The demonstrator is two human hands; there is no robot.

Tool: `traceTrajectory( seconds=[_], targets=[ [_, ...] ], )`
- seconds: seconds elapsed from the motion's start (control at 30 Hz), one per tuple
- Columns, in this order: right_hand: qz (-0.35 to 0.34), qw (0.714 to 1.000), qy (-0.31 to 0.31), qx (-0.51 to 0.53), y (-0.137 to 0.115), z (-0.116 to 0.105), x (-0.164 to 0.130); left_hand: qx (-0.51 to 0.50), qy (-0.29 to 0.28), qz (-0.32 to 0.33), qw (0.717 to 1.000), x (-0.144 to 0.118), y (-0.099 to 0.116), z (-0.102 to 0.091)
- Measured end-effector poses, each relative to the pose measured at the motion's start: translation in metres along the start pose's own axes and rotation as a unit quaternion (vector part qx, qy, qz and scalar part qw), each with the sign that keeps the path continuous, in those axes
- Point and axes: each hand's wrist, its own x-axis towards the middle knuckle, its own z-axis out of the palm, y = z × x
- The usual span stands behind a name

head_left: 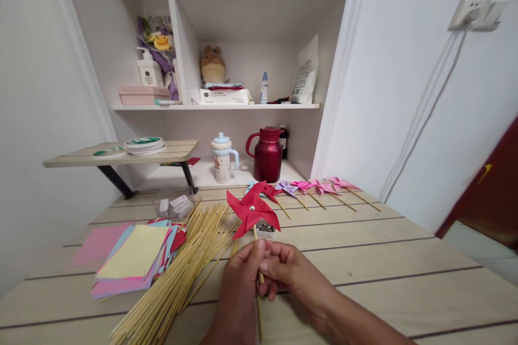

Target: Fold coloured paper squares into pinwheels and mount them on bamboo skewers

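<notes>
A red paper pinwheel (247, 209) with a silvery pin at its centre stands upright on a thin wooden stick in front of me. My left hand (245, 267) pinches that stick below the blades. Closed round the same stick from the other side is my right hand (285, 269), its fingertips touching the left ones. Behind the pinwheel, partly hidden, sits a small clear box of metal pins (265, 228). Left of my hands lies a big bundle of wooden sticks (182, 275). Beyond it is a stack of coloured paper squares (131, 253).
Several finished pinwheels (301, 187) lie in a row along the table's back edge. A red thermos jug (267, 155) and a white tumbler (222, 161) stand behind them. On the left are a raised wooden shelf (178, 150) and a clear box (174, 206) with small packets.
</notes>
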Motion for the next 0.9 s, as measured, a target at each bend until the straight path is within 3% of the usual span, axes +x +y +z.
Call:
traceTrajectory(
  seconds=[0.17, 0.27, 0.37, 0.43, 0.67, 0.9],
  targets=[
    [0.004, 1.000, 0.017, 0.017, 0.000, -0.001, 0.001, 0.060, 0.053, 0.040, 0.996, -0.001, 0.009, 0.003],
    [-0.015, 0.999, 0.033, 0.028, -0.001, -0.003, 0.002, 0.093, 0.130, 0.093, 0.983, 0.006, 0.010, -0.006],
    [-0.029, 0.998, 0.052, 0.036, -0.001, -0.004, 0.003, 0.143, 0.234, 0.175, 0.945, 0.014, 0.007, -0.015],
    [-0.028, 0.997, 0.061, 0.037, -0.001, -0.004, 0.004, 0.194, 0.271, 0.248, 0.910, 0.015, 0.005, -0.018],
    [-0.017, 0.998, 0.048, 0.031, 0.000, -0.001, 0.001, 0.362, 0.247, 0.436, 0.786, 0.008, 0.005, -0.018],
    [-0.005, 0.999, 0.030, 0.031, 0.000, 0.001, -0.002, 0.388, 0.256, 0.459, 0.757, 0.009, 0.006, -0.023]
  ],
)
